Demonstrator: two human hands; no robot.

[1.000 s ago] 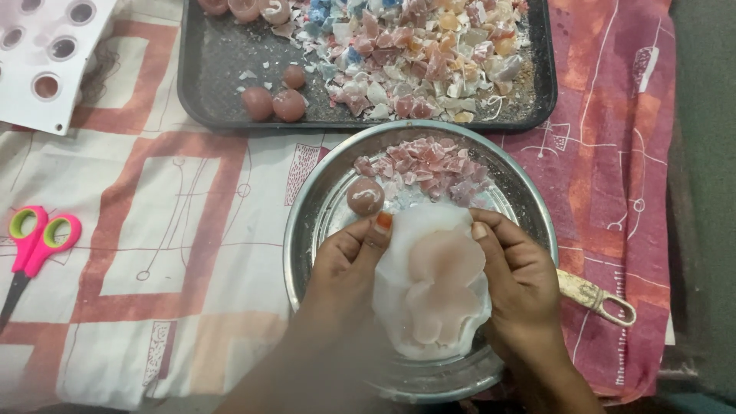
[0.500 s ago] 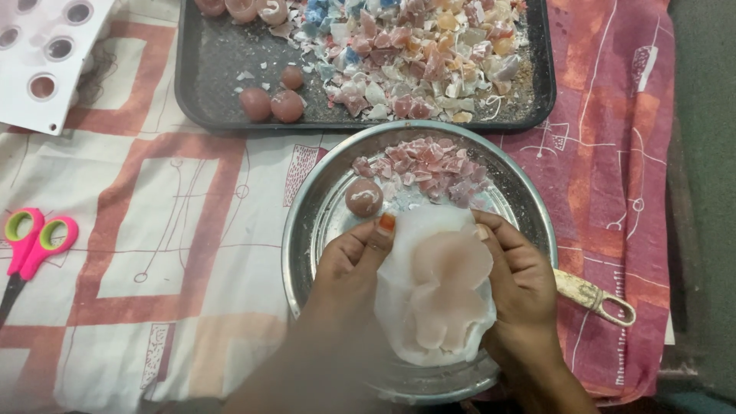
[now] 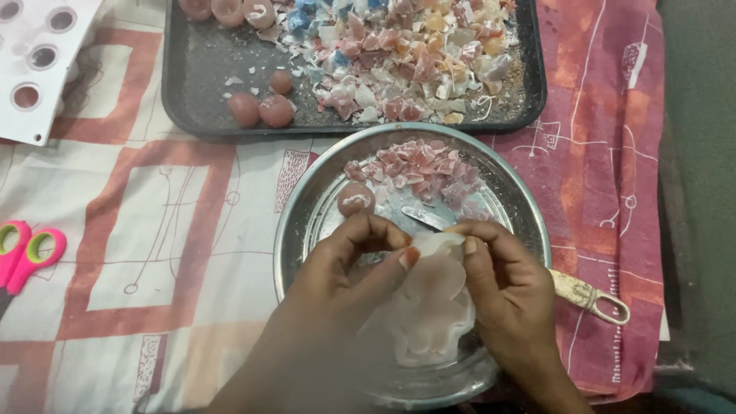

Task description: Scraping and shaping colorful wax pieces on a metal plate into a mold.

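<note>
Both hands grip a thin white slab with pale pink patches (image 3: pixel 429 307) over a round steel plate (image 3: pixel 303 207). My left hand (image 3: pixel 345 276) pinches the slab's top left edge, thumb across its face. My right hand (image 3: pixel 506 295) pinches the top right edge, and the fingertips of both nearly meet there. The slab looks bent at its top. A pile of pink and white broken pieces (image 3: pixel 422 169) lies at the plate's far side, with a round brown-pink ball (image 3: pixel 355 199) beside it. A knife blade (image 3: pixel 425 218) shows just beyond my fingers.
A dark tray (image 3: pixel 199 69) behind the plate holds several coloured broken pieces (image 3: pixel 406 54) and brown-pink balls (image 3: pixel 261 107). A white mould sheet with round holes (image 3: pixel 34 61) is at far left. Pink and green scissors (image 3: pixel 23 253) lie left. The knife handle (image 3: pixel 590 295) sticks out right.
Both hands have closed in on the slab's top edge and bent it, so it looks smaller. The knife blade behind it has come into view. The camera shifted slightly.
</note>
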